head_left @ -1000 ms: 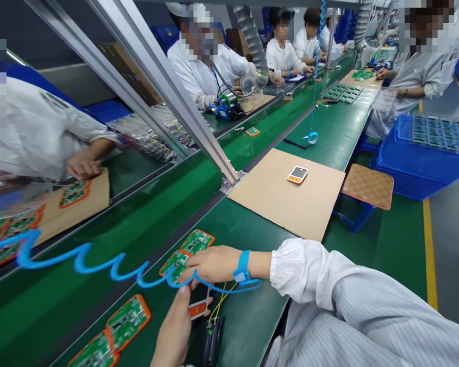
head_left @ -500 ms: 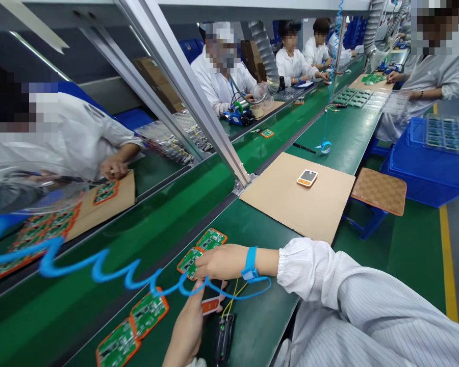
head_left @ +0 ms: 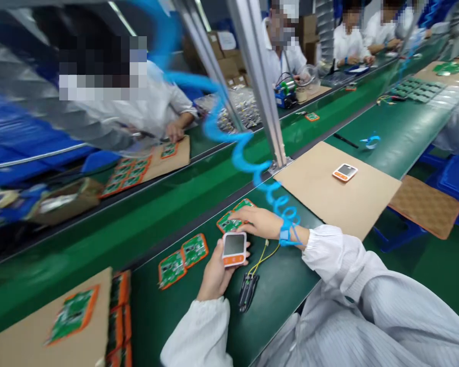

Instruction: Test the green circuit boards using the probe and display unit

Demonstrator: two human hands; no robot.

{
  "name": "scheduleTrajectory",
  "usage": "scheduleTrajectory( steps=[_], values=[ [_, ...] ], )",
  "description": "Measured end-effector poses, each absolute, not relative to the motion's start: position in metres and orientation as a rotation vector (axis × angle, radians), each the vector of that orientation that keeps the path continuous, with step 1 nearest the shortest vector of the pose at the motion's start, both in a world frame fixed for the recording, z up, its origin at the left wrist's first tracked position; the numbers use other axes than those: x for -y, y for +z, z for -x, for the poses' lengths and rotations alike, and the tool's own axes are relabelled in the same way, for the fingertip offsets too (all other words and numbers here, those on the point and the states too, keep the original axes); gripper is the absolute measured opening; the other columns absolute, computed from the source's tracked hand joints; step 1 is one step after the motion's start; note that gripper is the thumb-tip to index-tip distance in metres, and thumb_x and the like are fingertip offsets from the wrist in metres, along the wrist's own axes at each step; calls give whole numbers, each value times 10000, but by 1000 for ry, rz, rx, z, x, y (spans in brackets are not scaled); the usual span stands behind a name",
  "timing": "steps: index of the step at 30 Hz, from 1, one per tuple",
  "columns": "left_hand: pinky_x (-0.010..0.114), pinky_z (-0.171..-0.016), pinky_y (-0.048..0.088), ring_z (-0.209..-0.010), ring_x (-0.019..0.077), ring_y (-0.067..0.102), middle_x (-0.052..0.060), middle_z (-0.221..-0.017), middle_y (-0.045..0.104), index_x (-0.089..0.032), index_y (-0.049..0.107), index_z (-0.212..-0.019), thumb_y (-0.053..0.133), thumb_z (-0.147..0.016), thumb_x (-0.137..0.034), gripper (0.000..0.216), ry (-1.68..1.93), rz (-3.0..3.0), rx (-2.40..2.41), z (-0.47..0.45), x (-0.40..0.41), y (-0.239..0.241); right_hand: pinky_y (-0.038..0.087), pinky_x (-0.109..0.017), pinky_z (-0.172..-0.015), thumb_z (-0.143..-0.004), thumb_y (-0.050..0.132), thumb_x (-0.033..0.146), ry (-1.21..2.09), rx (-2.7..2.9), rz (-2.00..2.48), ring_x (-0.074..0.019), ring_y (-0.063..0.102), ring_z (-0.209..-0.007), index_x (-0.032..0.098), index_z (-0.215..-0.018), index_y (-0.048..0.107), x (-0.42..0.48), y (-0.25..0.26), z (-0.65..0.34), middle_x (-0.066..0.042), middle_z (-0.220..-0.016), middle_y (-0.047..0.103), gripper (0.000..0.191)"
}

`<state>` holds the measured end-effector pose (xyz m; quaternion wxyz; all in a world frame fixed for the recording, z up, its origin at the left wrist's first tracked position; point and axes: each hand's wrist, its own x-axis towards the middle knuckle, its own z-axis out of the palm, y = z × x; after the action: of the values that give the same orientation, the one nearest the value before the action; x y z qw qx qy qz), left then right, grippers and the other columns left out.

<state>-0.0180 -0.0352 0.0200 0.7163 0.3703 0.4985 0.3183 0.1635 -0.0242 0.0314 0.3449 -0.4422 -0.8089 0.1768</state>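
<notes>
A small white-and-orange device with a grey screen [head_left: 234,244] rests in my left hand [head_left: 215,272], fingers wrapped round its sides and the screen facing up. Just behind it, my right hand [head_left: 265,223], with a blue wrist strap [head_left: 285,233], stretches its fingers over a pair of orange-edged green circuit boards [head_left: 225,223]; whether they touch is unclear. Another joined pair of circuit boards [head_left: 194,251] lies to the left. Below my right wrist is a black battery holder [head_left: 248,293] with yellow wires [head_left: 258,263].
A second device [head_left: 345,172] lies on a cardboard sheet [head_left: 309,173] to the right. A metal post [head_left: 258,76] rises beside the green conveyor belt [head_left: 156,199]. Stacked boards [head_left: 118,316] and another cardboard sheet [head_left: 19,336] are at lower left. Co-workers sit across the belt.
The view has swung left, bringing the lower-left cardboard and stacked boards into sight. My left hand has turned the device screen-up. My right hand stays over the boards, its fingers stretched out.
</notes>
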Motion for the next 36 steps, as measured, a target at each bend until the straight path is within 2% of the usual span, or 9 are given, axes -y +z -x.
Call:
scheduleTrajectory(
  steps=[6,11,17,20,29,32,36],
  values=[
    [296,-493,545,-613,208,674,91,-747,684,-111,538,-1059,460,-911,-408,341,757,-768,-1061,21,35,16,465,-328,-947,-894,522,151,618,2004,1241,-181,578,-1052,116,-1108,640,29,7,-138,-120,-1096,611,247],
    [296,-511,545,-627,211,671,79,-706,667,-103,571,-978,471,-904,-423,344,761,-785,-1061,21,36,12,482,-304,-882,-874,543,143,643,1833,1258,-156,594,-966,166,-1018,673,36,9,-130,-73,-1017,628,195],
    [288,-530,540,-649,201,677,105,-815,695,-98,549,-1092,454,-911,-435,395,772,-793,-1056,19,38,12,468,-272,-798,-843,607,147,668,1709,1268,-141,603,-847,137,-863,671,33,13,-131,-55,-878,652,68],
    [287,-543,539,-667,200,679,120,-855,701,-97,536,-1118,453,-912,-443,411,768,-783,-1020,19,38,10,459,-267,-775,-845,613,163,652,1707,1282,-140,588,-813,132,-786,648,32,16,-132,-50,-829,638,75],
    [283,-563,545,-614,182,663,78,-706,679,-101,598,-963,421,-931,-430,375,807,-672,-933,16,34,4,444,-279,-768,-867,547,112,639,1868,1334,-145,547,-798,142,-783,613,43,43,-135,-44,-825,593,111],
    [275,-585,551,-612,170,662,71,-720,686,-105,607,-985,448,-918,-444,380,827,-639,-913,16,33,2,441,-280,-748,-860,539,89,692,1865,1329,-147,542,-782,158,-762,602,47,53,-136,-42,-825,591,135],
    [289,-562,553,-618,185,670,87,-731,691,-104,603,-952,357,-950,-423,403,829,-578,-917,16,30,-1,435,-275,-765,-844,547,72,683,1867,1298,-150,549,-811,152,-762,598,48,57,-134,-47,-821,595,125]
  ],
)
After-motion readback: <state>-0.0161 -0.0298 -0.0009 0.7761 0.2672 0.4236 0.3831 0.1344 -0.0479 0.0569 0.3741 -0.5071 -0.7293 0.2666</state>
